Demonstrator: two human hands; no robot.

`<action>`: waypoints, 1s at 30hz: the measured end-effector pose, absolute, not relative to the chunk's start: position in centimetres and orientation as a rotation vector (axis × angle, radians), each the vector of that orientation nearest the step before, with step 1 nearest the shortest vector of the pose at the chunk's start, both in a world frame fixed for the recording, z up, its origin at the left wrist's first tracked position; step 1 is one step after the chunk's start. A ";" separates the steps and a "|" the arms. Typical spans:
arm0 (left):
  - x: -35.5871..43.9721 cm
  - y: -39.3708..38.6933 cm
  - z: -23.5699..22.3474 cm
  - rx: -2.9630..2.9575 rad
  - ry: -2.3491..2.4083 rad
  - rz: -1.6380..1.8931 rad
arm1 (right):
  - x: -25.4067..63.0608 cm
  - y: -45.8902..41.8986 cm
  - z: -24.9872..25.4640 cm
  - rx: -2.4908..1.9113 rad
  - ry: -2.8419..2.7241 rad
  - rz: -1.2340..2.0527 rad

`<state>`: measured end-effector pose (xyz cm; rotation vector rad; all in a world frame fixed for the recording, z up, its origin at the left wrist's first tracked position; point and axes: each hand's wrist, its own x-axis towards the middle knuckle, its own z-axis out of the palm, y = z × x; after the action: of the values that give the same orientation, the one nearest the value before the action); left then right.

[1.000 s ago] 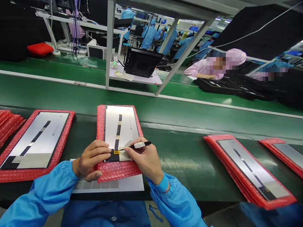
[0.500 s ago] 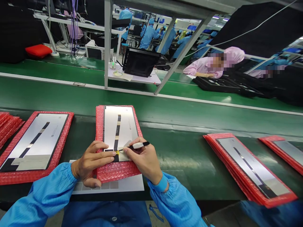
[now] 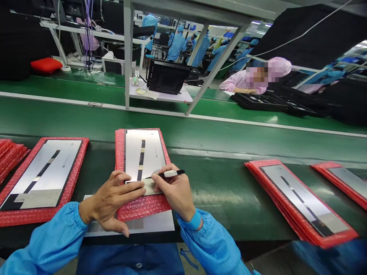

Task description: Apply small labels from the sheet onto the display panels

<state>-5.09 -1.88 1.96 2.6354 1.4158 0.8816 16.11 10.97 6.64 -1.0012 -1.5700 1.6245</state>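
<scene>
A silver display panel (image 3: 143, 154) with a dark central strip (image 3: 141, 160) lies on red bubble wrap (image 3: 143, 212) in front of me. My left hand (image 3: 111, 200) lies flat across the panel's lower left, fingers on a pale tab (image 3: 148, 187) and thumb below the wrap's edge. My right hand (image 3: 172, 191) grips a slim black-and-white pen-like tool (image 3: 169, 174), its fine tip just above the tab. The yellow patch seen earlier does not show; my left fingertips may cover it.
Similar wrapped panels (image 3: 43, 173) (image 3: 304, 198) lie on both sides on the dark belt, with a red stack (image 3: 10, 156) at far left. A white sheet with grey squares (image 3: 129, 225) lies under the wrap. A pink-clad co-worker (image 3: 243, 81) works beyond the green conveyor.
My left hand has slid left and spread across the panel, and the yellow patch no longer shows. The tool tip has shifted up and away from where that patch was.
</scene>
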 end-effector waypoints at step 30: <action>-3.3 -7.3 1.3 2.474 1.660 1.500 | 19.4 9.2 5.4 -0.636 -1.414 1.275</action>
<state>-3.26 -7.30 1.34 2.4737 1.6601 1.5002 19.42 9.23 5.42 -0.6360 -1.4138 1.2751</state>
